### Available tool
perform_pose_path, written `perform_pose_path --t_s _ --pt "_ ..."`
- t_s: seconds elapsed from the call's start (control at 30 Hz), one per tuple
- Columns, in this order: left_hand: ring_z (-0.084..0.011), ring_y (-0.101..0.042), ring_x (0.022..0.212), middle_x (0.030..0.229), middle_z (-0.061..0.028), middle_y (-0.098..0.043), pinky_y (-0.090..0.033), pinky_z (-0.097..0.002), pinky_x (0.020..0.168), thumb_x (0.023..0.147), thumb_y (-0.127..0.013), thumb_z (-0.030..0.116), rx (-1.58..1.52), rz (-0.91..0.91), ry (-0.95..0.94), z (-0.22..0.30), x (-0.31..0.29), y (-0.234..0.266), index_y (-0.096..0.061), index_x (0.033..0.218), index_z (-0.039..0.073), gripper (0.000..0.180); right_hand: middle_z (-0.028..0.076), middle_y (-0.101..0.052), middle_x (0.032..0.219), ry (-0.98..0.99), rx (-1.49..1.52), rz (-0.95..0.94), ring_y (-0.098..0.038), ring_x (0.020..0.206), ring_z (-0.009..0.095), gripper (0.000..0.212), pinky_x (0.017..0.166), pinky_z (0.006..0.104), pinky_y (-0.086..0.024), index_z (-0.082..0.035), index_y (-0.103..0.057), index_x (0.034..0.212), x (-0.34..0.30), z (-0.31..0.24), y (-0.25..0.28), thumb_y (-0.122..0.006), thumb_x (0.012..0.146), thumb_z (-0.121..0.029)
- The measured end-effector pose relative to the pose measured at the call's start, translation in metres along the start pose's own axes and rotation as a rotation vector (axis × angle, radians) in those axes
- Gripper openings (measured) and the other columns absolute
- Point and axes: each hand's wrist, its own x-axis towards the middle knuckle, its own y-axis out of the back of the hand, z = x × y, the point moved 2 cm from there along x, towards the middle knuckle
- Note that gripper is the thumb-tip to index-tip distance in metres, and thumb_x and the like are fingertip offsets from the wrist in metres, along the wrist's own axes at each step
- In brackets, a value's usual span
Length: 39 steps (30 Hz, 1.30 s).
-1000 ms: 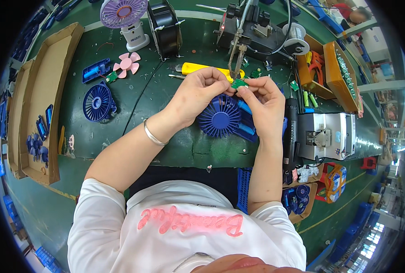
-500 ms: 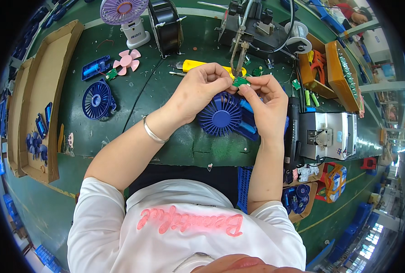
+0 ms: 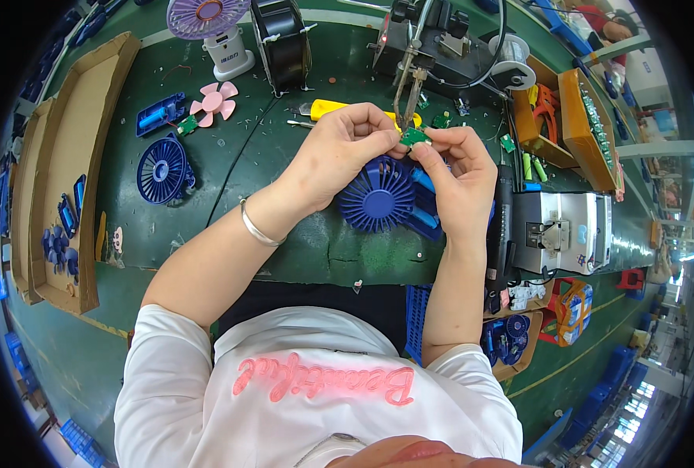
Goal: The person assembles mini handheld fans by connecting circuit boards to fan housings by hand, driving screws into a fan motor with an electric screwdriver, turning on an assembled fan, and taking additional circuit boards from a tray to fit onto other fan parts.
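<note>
A small green circuit board [image 3: 415, 137] is pinched between thumb and fingers of my right hand [image 3: 457, 160], right under the tip of a soldering machine [image 3: 410, 90]. At the board's left edge my left hand [image 3: 345, 148] is closed in a pinch; what sits between its fingertips is too small to make out. Below both hands lies a blue fan [image 3: 378, 195] with a round grille, its open handle showing blue battery cells [image 3: 423, 215]. Behind my left hand rests a yellow-handled tool [image 3: 327, 108], partly hidden.
On the left are a blue fan grille [image 3: 163, 170], a pink fan blade [image 3: 214, 104] and a cardboard tray [image 3: 89, 156]. A solder spool [image 3: 513, 62], a box of circuit boards [image 3: 589, 125] and a grey metal device [image 3: 561, 232] stand right. A black fan [image 3: 282, 47] stands at the back.
Both hands stay at nearly the same spot, the circuit board still under the soldering tip. The view has shifted very slightly.
</note>
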Motion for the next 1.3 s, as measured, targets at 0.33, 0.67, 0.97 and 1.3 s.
perform_pose_path --t_s 0.33,0.67,0.97,1.3 --pt "-0.0139 -0.064 0.088 0.091 -0.0060 -0.065 -0.051 -0.0261 0.083 0.091 -0.063 0.015 -0.046 0.025 0.073 -0.009 0.000 0.003 -0.060 0.094 0.002 0.014 0.004 -0.067 0.086 -0.095 -0.007 -0.046 -0.061 0.078 0.007 0.020 0.073 0.0218 -0.048 0.000 -0.061 0.102 0.002 0.006 0.002 -0.068 0.083 0.002" --pt "-0.0161 -0.064 0.090 0.094 -0.0103 -0.066 -0.050 -0.0276 0.085 0.091 -0.062 0.016 -0.064 -0.020 0.163 -0.011 -0.002 0.006 -0.061 0.099 -0.001 0.018 0.001 -0.063 0.091 -0.113 -0.258 -0.164 -0.058 0.084 0.008 0.031 0.078 0.0206 -0.046 0.000 -0.062 0.113 0.003 0.006 0.006 -0.067 0.082 0.004" --pt "-0.0169 -0.065 0.092 0.097 -0.0120 -0.067 -0.051 -0.0276 0.085 0.092 -0.062 0.016 -0.060 -0.040 0.195 -0.014 -0.005 0.003 -0.060 0.103 -0.004 0.022 0.002 -0.065 0.089 -0.182 -0.079 -0.105 -0.056 0.078 0.008 0.030 0.076 0.0226 -0.047 0.001 -0.063 0.107 0.004 0.010 0.007 -0.067 0.078 0.006" --pt "-0.0074 -0.059 0.076 0.088 -0.0065 -0.067 -0.048 -0.0217 0.066 0.082 -0.076 0.027 0.156 -0.096 0.306 -0.007 -0.011 0.006 -0.057 0.106 -0.003 0.042 -0.002 -0.058 0.082 -0.199 -0.103 -0.094 -0.053 0.075 0.006 0.033 0.072 0.0210 -0.045 -0.001 -0.064 0.110 0.006 0.010 0.015 -0.068 0.078 0.006"
